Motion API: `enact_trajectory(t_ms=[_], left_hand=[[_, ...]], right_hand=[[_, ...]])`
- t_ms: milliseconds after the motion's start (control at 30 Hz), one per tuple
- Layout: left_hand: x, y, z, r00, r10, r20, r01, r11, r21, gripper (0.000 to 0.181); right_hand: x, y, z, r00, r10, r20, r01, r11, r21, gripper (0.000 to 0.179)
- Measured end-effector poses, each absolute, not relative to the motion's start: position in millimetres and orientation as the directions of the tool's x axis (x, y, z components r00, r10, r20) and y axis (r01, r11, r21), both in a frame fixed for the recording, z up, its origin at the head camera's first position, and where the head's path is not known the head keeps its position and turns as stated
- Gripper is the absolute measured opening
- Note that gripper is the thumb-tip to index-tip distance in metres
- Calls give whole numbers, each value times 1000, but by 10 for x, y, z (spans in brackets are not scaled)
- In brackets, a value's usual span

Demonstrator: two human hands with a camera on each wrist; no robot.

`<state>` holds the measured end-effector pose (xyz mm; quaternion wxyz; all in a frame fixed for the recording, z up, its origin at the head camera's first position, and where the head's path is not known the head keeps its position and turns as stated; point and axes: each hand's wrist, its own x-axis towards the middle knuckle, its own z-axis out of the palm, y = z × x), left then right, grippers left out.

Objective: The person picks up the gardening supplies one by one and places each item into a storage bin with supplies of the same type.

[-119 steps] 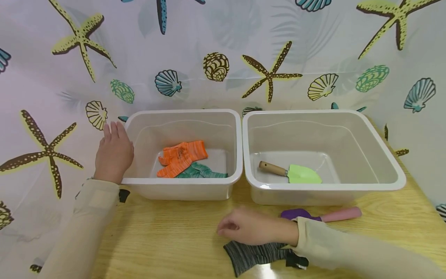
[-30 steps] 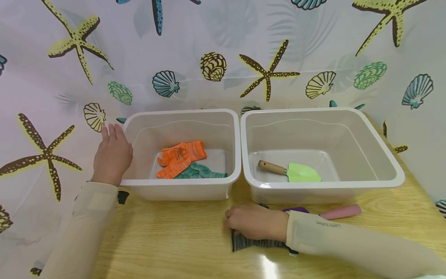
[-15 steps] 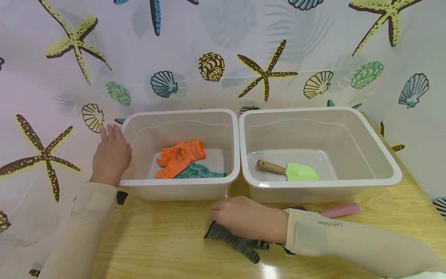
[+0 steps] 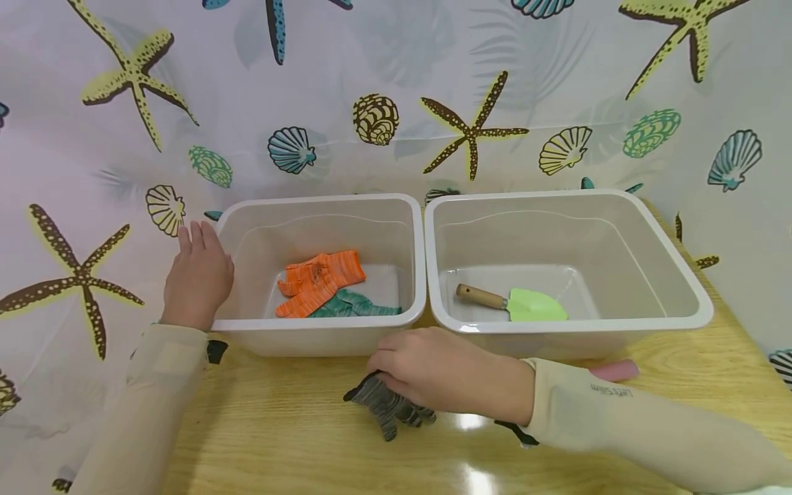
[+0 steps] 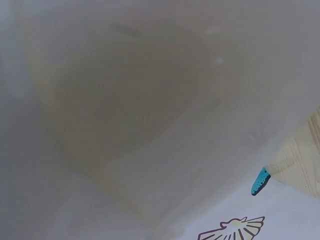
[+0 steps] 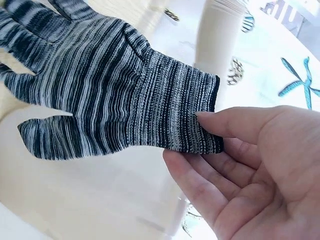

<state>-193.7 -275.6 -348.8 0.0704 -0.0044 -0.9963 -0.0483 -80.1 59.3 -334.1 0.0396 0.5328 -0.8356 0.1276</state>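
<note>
A dark grey striped knit glove (image 4: 385,405) hangs from my right hand (image 4: 433,368), in front of the left bin. In the right wrist view, the thumb and fingers of the right hand (image 6: 250,165) pinch the cuff of the glove (image 6: 100,80), whose fingers dangle away. My left hand (image 4: 198,278) rests on the left rim of the left bin (image 4: 322,323), fingers straight. Inside that bin an orange glove (image 4: 322,280) lies partly over a green glove (image 4: 355,304). The left wrist view is mostly a blurred pale surface.
The right bin (image 4: 569,327) stands beside the left one and holds a green trowel with a wooden handle (image 4: 535,306). A pink handle (image 4: 615,370) shows behind my right sleeve on the wooden table (image 4: 278,426). A shell-patterned curtain (image 4: 396,69) hangs behind.
My right hand has picked up the grey glove by its cuff and moved it left, up toward the left bin. The left hand stays on the rim.
</note>
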Motion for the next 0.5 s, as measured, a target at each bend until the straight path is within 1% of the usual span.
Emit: enact_trajectory(t_ms=[133, 500], left_hand=[[-1943, -2761, -3492, -990, 1, 138, 14, 995, 99, 63], [-1922, -2735, -3467, -992, -9, 128, 3, 995, 101, 63]], right_hand=[[-837, 611, -3229, -453, -867, 209, -881, 399, -256, 14], [-950, 662, -3028, -485, -813, 322, -858, 370, -357, 15]])
